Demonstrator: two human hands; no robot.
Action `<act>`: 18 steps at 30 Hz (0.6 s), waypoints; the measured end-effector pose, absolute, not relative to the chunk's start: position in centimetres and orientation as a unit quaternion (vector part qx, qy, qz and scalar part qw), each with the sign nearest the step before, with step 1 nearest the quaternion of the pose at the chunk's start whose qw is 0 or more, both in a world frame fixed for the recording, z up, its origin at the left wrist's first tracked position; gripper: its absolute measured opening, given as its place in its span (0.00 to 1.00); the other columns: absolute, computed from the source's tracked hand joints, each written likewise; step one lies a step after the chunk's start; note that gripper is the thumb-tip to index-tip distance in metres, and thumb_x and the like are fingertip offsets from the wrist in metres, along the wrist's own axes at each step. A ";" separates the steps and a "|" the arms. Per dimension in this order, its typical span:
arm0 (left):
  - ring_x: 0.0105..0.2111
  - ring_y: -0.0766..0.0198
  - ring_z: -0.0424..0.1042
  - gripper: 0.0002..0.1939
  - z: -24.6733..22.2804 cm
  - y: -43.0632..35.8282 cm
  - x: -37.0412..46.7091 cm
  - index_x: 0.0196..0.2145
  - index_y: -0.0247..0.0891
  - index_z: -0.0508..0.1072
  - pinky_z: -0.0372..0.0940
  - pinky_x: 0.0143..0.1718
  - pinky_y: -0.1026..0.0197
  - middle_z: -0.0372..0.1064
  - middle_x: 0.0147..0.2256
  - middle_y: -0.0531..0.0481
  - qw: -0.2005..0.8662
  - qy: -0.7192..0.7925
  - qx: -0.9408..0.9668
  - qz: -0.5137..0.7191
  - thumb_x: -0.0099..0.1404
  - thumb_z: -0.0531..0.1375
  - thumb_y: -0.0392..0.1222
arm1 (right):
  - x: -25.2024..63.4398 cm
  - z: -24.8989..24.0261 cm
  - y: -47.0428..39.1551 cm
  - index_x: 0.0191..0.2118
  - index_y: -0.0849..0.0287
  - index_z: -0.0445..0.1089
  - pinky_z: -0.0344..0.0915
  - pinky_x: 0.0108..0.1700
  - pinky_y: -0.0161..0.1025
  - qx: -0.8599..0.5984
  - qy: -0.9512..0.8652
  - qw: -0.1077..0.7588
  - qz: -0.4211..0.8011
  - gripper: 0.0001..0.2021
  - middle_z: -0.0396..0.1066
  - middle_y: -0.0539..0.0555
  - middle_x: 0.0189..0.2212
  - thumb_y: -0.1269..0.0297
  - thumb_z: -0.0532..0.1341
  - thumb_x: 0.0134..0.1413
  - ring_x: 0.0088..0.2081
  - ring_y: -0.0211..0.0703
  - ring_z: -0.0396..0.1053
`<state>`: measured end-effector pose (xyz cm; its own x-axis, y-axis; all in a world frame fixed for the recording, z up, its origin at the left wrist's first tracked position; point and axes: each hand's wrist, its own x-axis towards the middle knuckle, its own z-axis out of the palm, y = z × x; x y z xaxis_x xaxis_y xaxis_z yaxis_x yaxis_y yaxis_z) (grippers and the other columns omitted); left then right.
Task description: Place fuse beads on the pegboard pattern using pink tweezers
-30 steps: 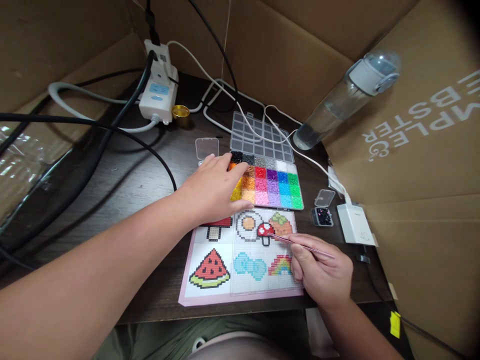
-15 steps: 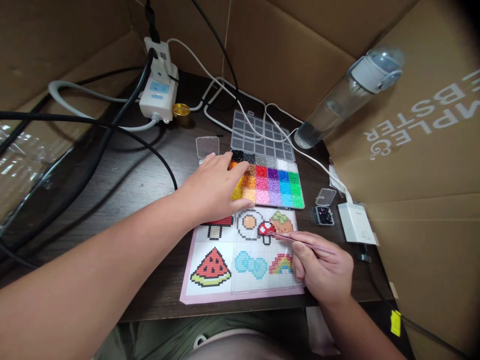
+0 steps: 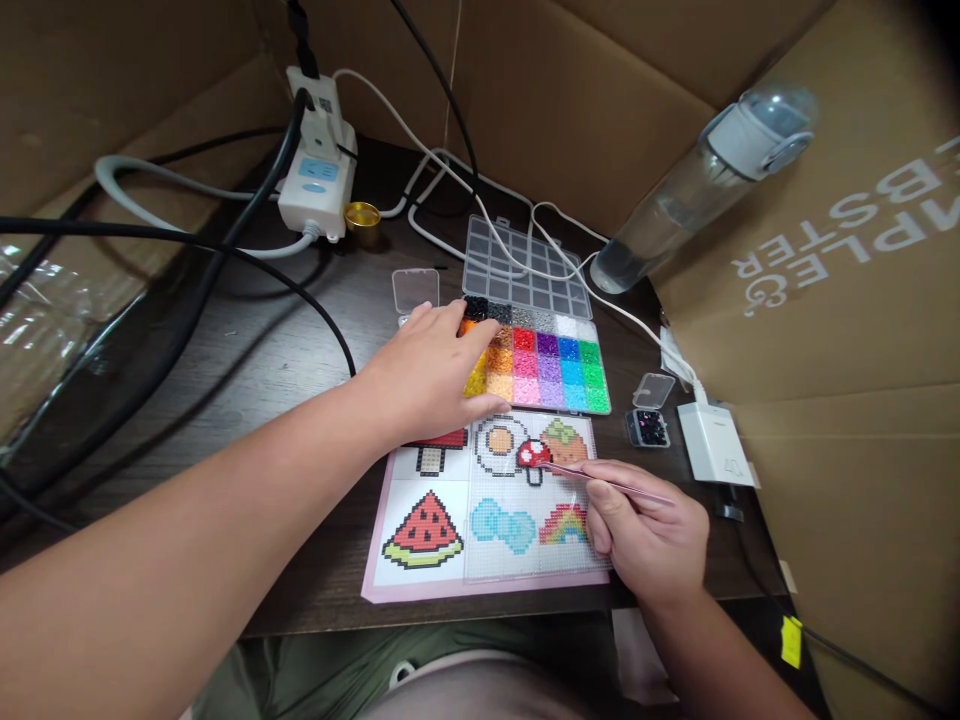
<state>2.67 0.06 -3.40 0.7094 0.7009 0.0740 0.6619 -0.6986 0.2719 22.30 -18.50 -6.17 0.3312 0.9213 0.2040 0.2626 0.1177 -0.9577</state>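
Observation:
My right hand [image 3: 652, 530] pinches pink tweezers [image 3: 626, 482], their tips at the lower right of a small red, white and black bead mushroom [image 3: 534, 454]. That mushroom sits on a clear pegboard [image 3: 504, 568], which lies over a printed pattern sheet [image 3: 394, 580] with a pink border. Through the board show an egg, a strawberry-like fruit, a blue bow and a rainbow; a watermelon slice lies left of it. With fingers spread, my left hand [image 3: 431, 370] rests over the left side of the bead box [image 3: 553, 409], covering some compartments. Whether a bead is between the tweezer tips is too small to tell.
Beyond the bead box lies its gridded lid [image 3: 499, 245], with white cables across it. A small box of dark beads [image 3: 648, 428] and a white charger [image 3: 715, 444] stand right. Further back are a water bottle [image 3: 667, 230], power strip [image 3: 316, 185] and gold cup [image 3: 363, 222].
The view has shifted very slightly. Both hands stay nearly in place, with the tweezer tips still at the bead mushroom.

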 end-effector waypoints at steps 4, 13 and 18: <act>0.61 0.35 0.60 0.44 -3.3 0.1 2.7 0.64 0.32 0.61 0.51 0.64 0.40 0.58 0.61 0.28 0.118 0.371 0.917 0.087 0.60 0.63 0.63 | 22.4 -6.2 -18.5 0.42 0.54 0.81 0.62 0.13 0.31 -0.592 -0.499 0.557 0.301 0.10 0.81 0.55 0.33 0.73 0.63 0.60 0.12 0.30 0.64; 0.59 0.36 0.61 0.42 -3.4 0.1 2.6 0.63 0.36 0.63 0.55 0.61 0.41 0.60 0.60 0.33 0.118 0.376 0.915 0.089 0.60 0.62 0.64 | 22.4 -6.3 -18.7 0.41 0.55 0.81 0.63 0.13 0.32 -0.604 -0.513 0.537 0.288 0.08 0.80 0.54 0.31 0.70 0.63 0.61 0.12 0.31 0.63; 0.58 0.35 0.61 0.42 -3.3 0.1 2.6 0.63 0.35 0.63 0.55 0.61 0.41 0.59 0.59 0.32 0.116 0.374 0.916 0.091 0.60 0.63 0.64 | 22.5 -6.3 -18.5 0.41 0.55 0.81 0.62 0.14 0.32 -0.598 -0.518 0.536 0.294 0.09 0.77 0.51 0.25 0.72 0.63 0.61 0.12 0.31 0.63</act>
